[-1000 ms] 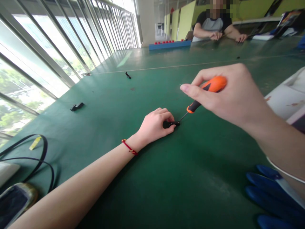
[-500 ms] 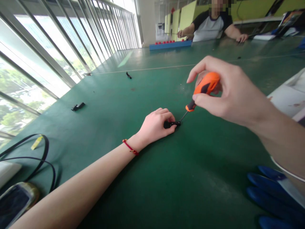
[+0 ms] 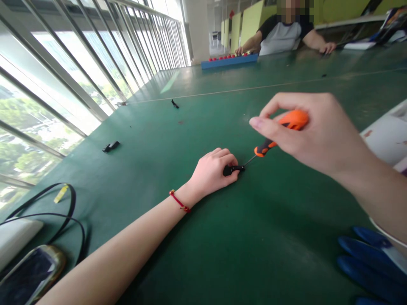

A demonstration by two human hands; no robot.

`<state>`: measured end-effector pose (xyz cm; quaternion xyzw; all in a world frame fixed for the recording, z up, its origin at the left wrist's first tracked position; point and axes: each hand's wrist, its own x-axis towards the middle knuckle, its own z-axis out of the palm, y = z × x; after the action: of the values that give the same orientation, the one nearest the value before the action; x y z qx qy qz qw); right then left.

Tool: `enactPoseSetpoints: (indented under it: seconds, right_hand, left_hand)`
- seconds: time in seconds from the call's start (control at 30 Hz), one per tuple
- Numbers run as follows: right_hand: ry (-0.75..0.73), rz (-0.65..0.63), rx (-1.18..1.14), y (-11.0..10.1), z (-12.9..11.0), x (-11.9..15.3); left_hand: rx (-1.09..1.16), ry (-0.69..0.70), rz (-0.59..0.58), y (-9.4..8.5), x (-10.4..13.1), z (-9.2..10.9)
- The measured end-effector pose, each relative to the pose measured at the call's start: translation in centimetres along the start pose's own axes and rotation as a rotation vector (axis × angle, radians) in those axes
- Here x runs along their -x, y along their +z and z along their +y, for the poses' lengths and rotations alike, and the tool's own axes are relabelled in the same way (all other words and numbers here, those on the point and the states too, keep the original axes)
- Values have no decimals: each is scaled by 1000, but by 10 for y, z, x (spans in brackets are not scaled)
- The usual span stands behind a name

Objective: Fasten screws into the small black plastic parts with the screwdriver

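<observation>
At mid-left, 1 black piece (image 3: 111, 147) lies on the green table (image 3: 190, 254); at centre, the left hand (image 3: 213, 173) pinches 1 small black part (image 3: 235, 169); right of centre, the right hand (image 3: 318, 135) holds 1 screwdriver (image 3: 266, 147), tip at that part.

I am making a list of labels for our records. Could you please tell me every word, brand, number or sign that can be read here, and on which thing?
No text can be read.
Yellow tag by the black cable: too blurred to tell if it bears writing.
Orange-and-black screwdriver and small black part: no legible marking.
</observation>
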<state>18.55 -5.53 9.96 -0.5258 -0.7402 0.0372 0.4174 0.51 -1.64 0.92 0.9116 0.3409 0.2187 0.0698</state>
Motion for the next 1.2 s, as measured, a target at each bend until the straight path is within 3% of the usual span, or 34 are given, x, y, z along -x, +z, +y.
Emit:
enactPoseSetpoints:
  seconds: [0.1, 0.3, 0.4, 0.53, 0.7, 0.87, 0.97, 1.13, 1.2]
  right_hand:
    - [-37, 54, 6, 1, -1, 0]
    - [-30, -8, -20, 1, -1, -2]
    - [-30, 55, 19, 2, -4, 1]
    - [-39, 147, -50, 2, -1, 18]
    - [85, 154, -174, 0, 4, 49]
    - [35, 323, -155, 8, 14, 72]
    - [-58, 443, -312, 15, 30, 82]
    - [-137, 285, -157, 17, 43, 95]
    - [-147, 315, -130, 16, 40, 96]
  left_hand:
    - [5, -4, -6, -1, 0, 0]
    - [9, -7, -10, 0, 0, 0]
    - [13, 0, 5, 0, 0, 0]
    - [29, -13, 13, 1, 1, 0]
    - [73, -34, 13, 1, 1, -1]
    - [119, -42, 17, 0, 0, -3]
    - [136, -38, 7, 1, 1, -4]
    - [137, -36, -4, 0, 1, -3]
    - [135, -41, -7, 0, 0, -3]
